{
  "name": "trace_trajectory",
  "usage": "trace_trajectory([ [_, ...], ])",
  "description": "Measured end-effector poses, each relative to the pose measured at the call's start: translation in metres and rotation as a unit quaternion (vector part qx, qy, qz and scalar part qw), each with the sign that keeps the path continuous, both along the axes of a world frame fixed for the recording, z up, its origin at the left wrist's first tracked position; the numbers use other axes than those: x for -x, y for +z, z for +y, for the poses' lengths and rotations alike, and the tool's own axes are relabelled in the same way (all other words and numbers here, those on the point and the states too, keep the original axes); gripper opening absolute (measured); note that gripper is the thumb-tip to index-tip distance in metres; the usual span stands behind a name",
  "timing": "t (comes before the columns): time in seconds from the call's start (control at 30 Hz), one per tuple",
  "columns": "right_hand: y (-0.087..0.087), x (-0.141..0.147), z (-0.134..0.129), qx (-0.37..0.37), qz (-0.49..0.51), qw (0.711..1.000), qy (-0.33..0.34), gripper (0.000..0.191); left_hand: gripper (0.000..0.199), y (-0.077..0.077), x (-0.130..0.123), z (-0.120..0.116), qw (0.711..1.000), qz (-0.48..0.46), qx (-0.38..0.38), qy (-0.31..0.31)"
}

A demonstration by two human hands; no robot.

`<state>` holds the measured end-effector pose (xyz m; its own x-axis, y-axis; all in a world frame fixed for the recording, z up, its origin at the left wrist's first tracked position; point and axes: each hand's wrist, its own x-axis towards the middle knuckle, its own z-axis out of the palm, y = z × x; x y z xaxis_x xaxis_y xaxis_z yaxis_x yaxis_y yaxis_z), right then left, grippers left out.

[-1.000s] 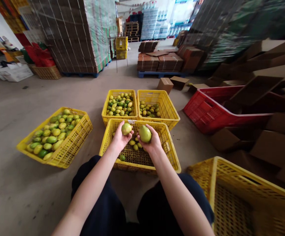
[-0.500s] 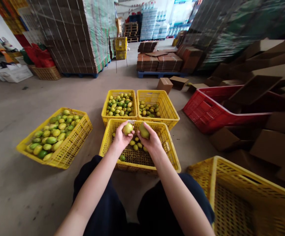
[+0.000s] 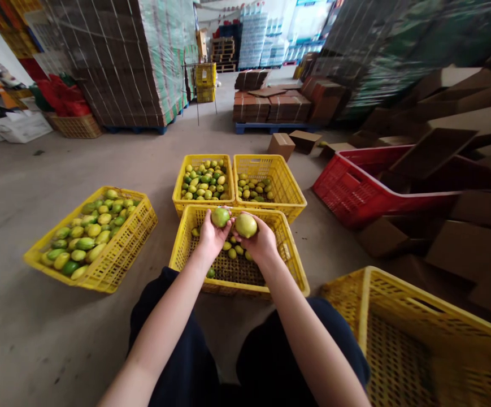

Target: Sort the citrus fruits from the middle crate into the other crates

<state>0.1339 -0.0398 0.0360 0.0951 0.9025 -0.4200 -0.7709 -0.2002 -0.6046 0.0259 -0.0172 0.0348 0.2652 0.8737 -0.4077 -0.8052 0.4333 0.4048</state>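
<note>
My left hand [image 3: 212,236] holds a green fruit [image 3: 220,217] over the near yellow crate [image 3: 177,249]. Close beside it, my right hand [image 3: 262,237] has its fingers around a yellow-green fruit [image 3: 246,225]. Several yellow and green fruits [image 3: 232,253] lie on the floor of that crate, partly hidden by my hands. Behind it stand two more yellow crates: the left one [image 3: 178,186] is well filled with fruit, while the right one [image 3: 290,181] holds fewer at its left side.
At the left is a tilted yellow crate [image 3: 122,254] full of fruit. A big yellow crate [image 3: 368,316] stands at the lower right. Beyond it are a red crate [image 3: 351,186] and loose cardboard boxes [image 3: 474,243]. Stacked cardboard [image 3: 290,107] sits on a blue pallet behind.
Both fruits have turned in my hands; the left one now shows a greener side and the right one a paler side. The view has shifted slightly.
</note>
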Motion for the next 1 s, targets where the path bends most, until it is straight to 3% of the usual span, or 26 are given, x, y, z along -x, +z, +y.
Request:
trace_trajectory([
  [0.2,-0.007,-0.010,0.000,0.048,0.018,0.999,-0.010,0.023,0.034,0.001,0.002,0.000,1.000,-0.022,0.012,-0.002],
  [0.33,-0.015,-0.016,0.001,0.056,0.084,0.995,0.013,0.018,0.037,-0.004,0.002,0.000,0.999,-0.011,0.031,-0.031],
  [0.47,-0.021,-0.020,0.001,0.057,0.083,0.995,0.015,0.013,0.036,-0.007,-0.001,0.000,0.998,0.029,0.018,-0.059],
  [0.53,-0.022,-0.021,0.001,0.038,0.043,0.998,0.005,0.011,0.028,-0.008,-0.002,-0.001,0.996,0.081,-0.009,-0.042],
  [0.6,-0.022,-0.021,-0.001,-0.003,-0.033,0.999,-0.014,0.012,0.017,-0.008,-0.002,-0.004,0.984,0.160,-0.075,0.016],
  [0.63,-0.021,-0.021,-0.002,-0.027,-0.083,0.996,-0.031,0.014,0.023,-0.007,-0.002,-0.005,0.970,0.204,-0.122,0.051],
  [0.7,-0.020,-0.021,-0.005,-0.081,-0.200,0.974,-0.071,0.024,0.041,-0.006,-0.001,-0.010,0.930,0.281,-0.214,0.099],
  [0.83,-0.017,-0.020,-0.010,-0.179,-0.397,0.890,-0.132,0.044,0.054,-0.003,0.003,-0.017,0.873,0.362,-0.311,0.104],
  [0.9,-0.016,-0.019,-0.013,-0.206,-0.432,0.864,-0.154,0.048,0.051,-0.003,0.005,-0.018,0.871,0.368,-0.309,0.102],
  [1.0,-0.015,-0.017,-0.016,-0.212,-0.425,0.865,-0.163,0.050,0.042,-0.005,0.005,-0.017,0.888,0.351,-0.279,0.100],
])
